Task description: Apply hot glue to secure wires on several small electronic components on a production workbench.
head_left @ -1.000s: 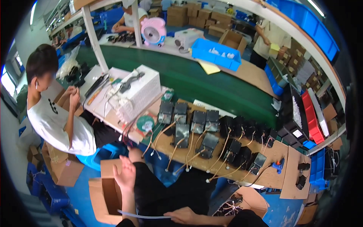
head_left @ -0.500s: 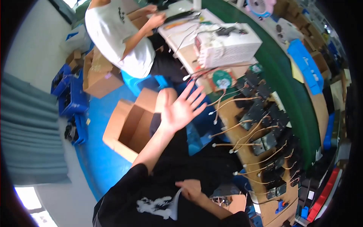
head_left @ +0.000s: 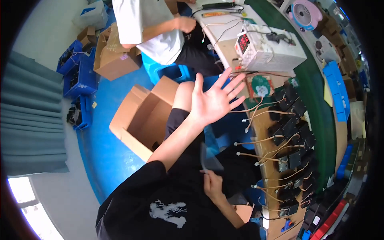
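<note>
My left hand (head_left: 214, 102) is raised with the palm turned up, the fingers spread and nothing in it. Below it, close to my black shirt (head_left: 132, 200), my right hand (head_left: 213, 185) has its fingers closed on the lower end of a translucent thin sheet (head_left: 210, 161). The sheet stands up from the fingers against my dark clothing, and its exact kind is unclear. Beyond the left fingertips lies a round green circuit board (head_left: 260, 86) on the bench. Black modules (head_left: 289, 160) with tan wires and white plugs line the bench to my right.
An open cardboard box (head_left: 134, 124) stands on the blue floor left of my knee. A co-worker in a white shirt (head_left: 154, 32) sits ahead on a blue stool (head_left: 166, 72). A white power supply (head_left: 276, 50) stands on the bench. Blue crates (head_left: 82, 76) sit by the wall.
The view has shifted. My left hand stays spread and appears farther right. The sheet in my right hand now stands more upright and clear of the shirt print. The co-worker's hand has lowered.
</note>
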{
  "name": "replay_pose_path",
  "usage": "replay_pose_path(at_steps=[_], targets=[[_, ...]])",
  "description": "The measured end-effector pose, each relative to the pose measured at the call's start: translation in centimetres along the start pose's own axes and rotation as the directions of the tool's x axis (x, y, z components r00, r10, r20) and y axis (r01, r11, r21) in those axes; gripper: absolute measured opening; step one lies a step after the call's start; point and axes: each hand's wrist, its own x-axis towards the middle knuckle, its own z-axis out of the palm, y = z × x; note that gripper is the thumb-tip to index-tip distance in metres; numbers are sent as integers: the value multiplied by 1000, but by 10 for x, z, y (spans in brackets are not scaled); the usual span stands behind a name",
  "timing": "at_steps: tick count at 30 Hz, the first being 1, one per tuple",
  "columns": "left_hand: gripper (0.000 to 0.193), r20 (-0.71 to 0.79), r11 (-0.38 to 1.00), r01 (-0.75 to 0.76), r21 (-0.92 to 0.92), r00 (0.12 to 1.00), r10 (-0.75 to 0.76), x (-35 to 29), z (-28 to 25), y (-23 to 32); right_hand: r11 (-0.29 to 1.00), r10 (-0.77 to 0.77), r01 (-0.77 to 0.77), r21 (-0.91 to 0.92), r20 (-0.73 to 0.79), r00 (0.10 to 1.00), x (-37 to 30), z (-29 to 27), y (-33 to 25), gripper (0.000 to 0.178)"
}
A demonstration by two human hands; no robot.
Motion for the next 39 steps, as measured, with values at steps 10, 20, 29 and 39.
replay_pose_path(at_steps=[10, 20, 29, 39], targets=[[83, -47, 1000, -17, -15, 999, 16, 20, -3, 11, 982, -148, 126, -141, -155, 977, 28, -11, -19, 21], [80, -163, 996, 39, -86, 985, -52, -7, -19, -11, 995, -94, 100, 20, -204, 974, -24, -3, -38, 23], [78, -117, 998, 27, -48, 993, -32, -6, -20, -9, 983, 173, -168, 75, -63, 983, -20, 6, -23, 21], [77, -97, 995, 52, -90, 993, -61, 7, -4, -10, 948, 304, -301, 108, -19, 952, 10, 4, -33, 19]])
